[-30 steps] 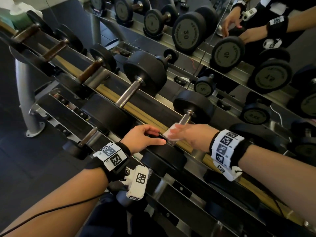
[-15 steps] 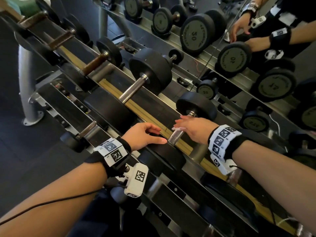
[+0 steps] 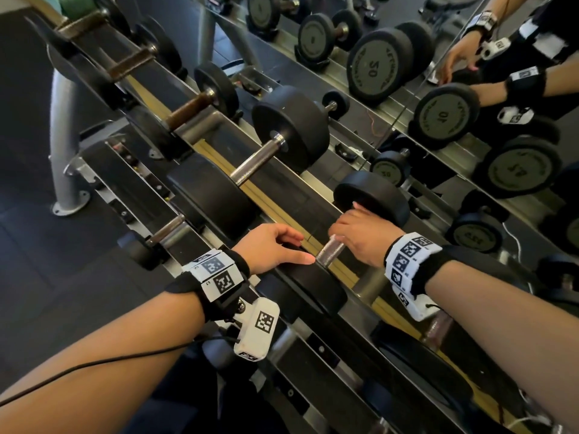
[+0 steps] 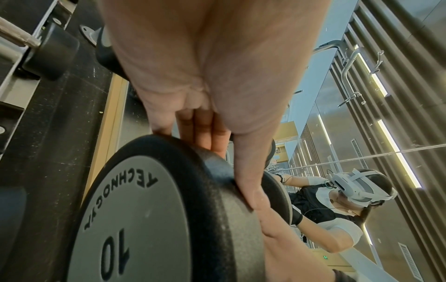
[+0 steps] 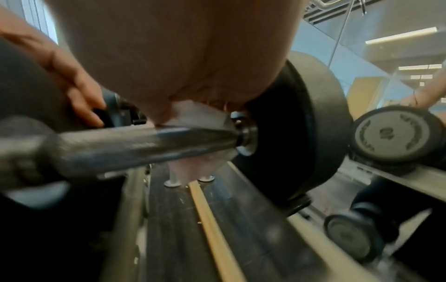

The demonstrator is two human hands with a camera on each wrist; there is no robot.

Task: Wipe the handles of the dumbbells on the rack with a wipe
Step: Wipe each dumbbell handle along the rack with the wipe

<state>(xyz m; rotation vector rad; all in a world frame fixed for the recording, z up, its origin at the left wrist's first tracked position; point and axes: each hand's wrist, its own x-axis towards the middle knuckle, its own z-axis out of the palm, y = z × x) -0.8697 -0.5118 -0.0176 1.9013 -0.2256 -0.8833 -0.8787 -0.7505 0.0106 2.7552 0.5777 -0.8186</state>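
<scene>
A 10 kg dumbbell lies on the upper rack rail in front of me, its steel handle [image 3: 329,252] [image 5: 135,147] bare at the near end. My right hand [image 3: 357,236] is wrapped round the far part of the handle, close to the far black head [image 3: 372,195]. Under its fingers is a white wipe [image 5: 193,116], pressed to the bar. My left hand [image 3: 275,245] [image 4: 217,114] curls over the rim of the near head [image 4: 149,209] [image 3: 316,286], thumb pointing toward the handle.
More dumbbells sit to the left on the same rail: a large one with a steel handle [image 3: 257,164] and several with brown handles [image 3: 188,109]. A lower rail holds others [image 3: 166,233]. A mirror [image 3: 438,89] behind the rack reflects the weights and my hands.
My right hand with the wipe has slid up the handle from its near end toward the far head, baring the near steel. The left hand has stayed on the near head.
</scene>
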